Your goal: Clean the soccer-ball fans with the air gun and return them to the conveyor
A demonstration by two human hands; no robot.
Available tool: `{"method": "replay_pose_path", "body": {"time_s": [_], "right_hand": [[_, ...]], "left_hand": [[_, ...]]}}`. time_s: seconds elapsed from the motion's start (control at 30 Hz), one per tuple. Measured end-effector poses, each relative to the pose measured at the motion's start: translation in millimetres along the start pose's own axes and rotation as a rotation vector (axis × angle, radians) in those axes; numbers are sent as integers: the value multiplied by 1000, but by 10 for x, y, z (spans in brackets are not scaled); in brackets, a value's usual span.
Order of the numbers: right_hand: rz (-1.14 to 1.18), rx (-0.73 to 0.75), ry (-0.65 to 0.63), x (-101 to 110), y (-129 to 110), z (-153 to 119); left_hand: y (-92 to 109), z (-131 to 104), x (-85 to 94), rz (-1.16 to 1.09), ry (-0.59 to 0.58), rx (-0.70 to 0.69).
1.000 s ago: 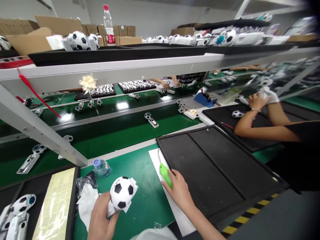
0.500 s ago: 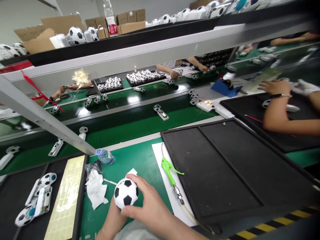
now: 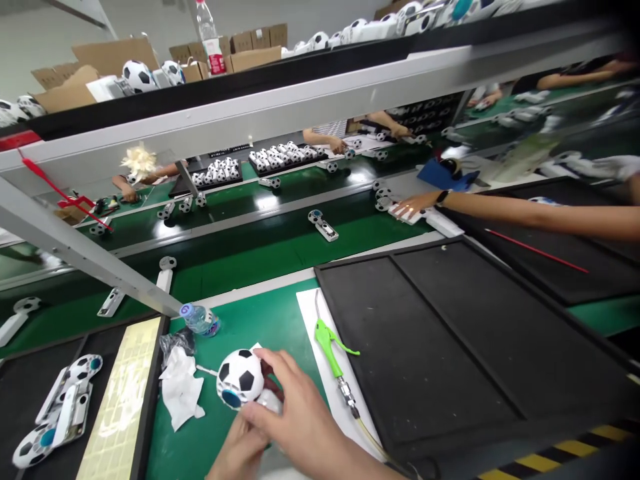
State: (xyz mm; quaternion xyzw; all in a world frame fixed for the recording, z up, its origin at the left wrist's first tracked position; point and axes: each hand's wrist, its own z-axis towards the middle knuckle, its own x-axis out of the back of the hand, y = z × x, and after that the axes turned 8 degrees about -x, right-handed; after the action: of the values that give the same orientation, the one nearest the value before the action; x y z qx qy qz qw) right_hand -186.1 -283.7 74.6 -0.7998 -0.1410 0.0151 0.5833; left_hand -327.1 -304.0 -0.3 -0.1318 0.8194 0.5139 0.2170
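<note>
A white device with a round head patterned like a soccer ball [image 3: 250, 371] is held low in front of me, a blue round face turned toward the lower left. My right hand [image 3: 300, 417] grips the ball head's right side between thumb and fingers. Beneath it, my left hand [image 3: 239, 445] is closed around the device's lower white part, which is mostly hidden by the hands. Just left of the ball lie a crumpled white tissue [image 3: 181, 390] and a thin white stick [image 3: 206, 371]. A green air blow gun [image 3: 327, 347] rests on white paper to the right.
Similar devices [image 3: 75, 407] lie on a black tray at left, beside a yellowish sheet [image 3: 117, 400]. A plastic bottle [image 3: 200, 319] stands near a metal post. A large black tray [image 3: 450, 333] is at right. A co-worker's arm [image 3: 520, 213] reaches toward the green conveyor [image 3: 260, 253].
The ball head has turned, bringing its blue face into view, and my hands have shifted slightly. At right, the co-worker's arm has stretched left to the devices by the conveyor.
</note>
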Motion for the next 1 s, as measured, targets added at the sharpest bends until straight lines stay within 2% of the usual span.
{"method": "replay_pose_path", "body": {"time_s": [0.17,0.3,0.37,0.43,0.6,0.77,0.83,0.93,1.0], "right_hand": [[24,18,-4,72,33,43],[3,15,-14,127,83,82],[0,28,-17,145,111,121],[-3,49,-8,153,136,169],[51,25,10,127,170,254],[80,14,42,74,209,257],[112,-10,55,45,243,259],[238,-69,45,-28,293,272],[310,-91,30,-107,310,278]], "left_hand": [[81,-57,-209,-273,-68,95],[134,3,-303,-359,-267,230],[158,33,-336,-404,-349,251],[192,56,-377,-464,-381,242],[307,84,-488,-576,-306,171],[334,85,-453,-574,-264,222],[335,78,-402,-489,-202,257],[372,49,-324,-256,-28,306],[416,16,-265,-161,47,318]]}}
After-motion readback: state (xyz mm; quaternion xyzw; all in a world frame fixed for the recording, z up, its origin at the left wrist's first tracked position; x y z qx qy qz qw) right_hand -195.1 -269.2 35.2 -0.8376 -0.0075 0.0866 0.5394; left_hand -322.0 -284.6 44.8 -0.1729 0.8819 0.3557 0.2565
